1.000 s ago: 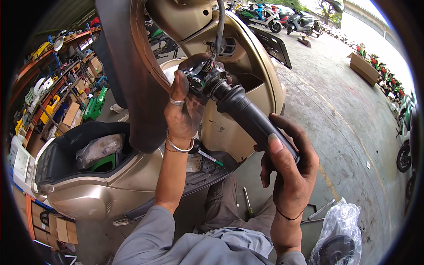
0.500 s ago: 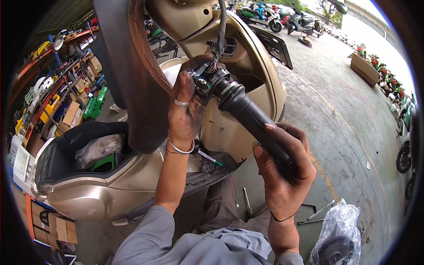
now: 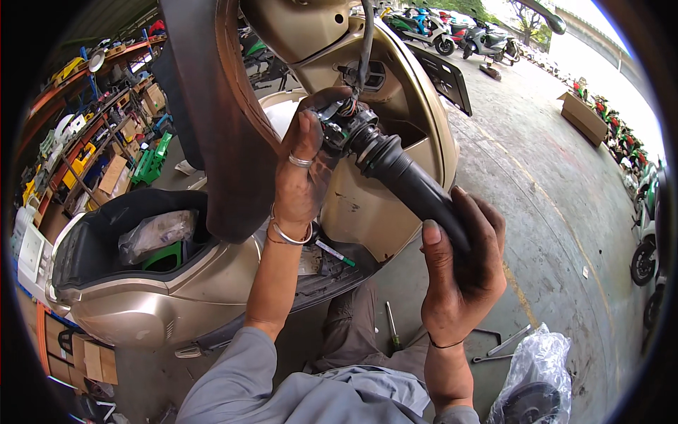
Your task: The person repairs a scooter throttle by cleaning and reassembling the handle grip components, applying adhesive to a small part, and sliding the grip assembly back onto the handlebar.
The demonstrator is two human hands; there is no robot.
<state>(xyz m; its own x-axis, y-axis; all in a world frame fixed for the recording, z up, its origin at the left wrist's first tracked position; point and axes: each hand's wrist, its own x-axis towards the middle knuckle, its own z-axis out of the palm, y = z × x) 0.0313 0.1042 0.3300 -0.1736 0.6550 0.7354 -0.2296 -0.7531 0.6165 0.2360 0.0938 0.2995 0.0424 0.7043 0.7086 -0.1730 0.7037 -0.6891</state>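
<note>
A black rubber throttle grip [image 3: 417, 187] slants down to the right in the middle of the view. My right hand [image 3: 462, 275] is wrapped round its lower end, thumb on the near side. At the grip's upper end sits an opened switch housing [image 3: 342, 134] with its wires exposed, and my left hand [image 3: 300, 162] clasps it. Some of the left fingers are hidden behind the housing. From there a dark cable [image 3: 365, 56] runs upward in front of the gold scooter's front panel [image 3: 417, 92].
Left stands the scooter's gold body [image 3: 127, 314] with an open storage well holding a plastic-wrapped packet [image 3: 159, 237]. A brown flap [image 3: 236, 141] hangs beside my left arm. On the floor lie a screwdriver [image 3: 393, 328], wrenches [image 3: 503, 344] and a clear plastic bag [image 3: 540, 360]. Shelves [image 3: 78, 152] line the left.
My right hand has shifted slightly right along the grip and its fingers have rolled round it. The grip and housing have moved a little right in view. My left hand keeps its hold.
</note>
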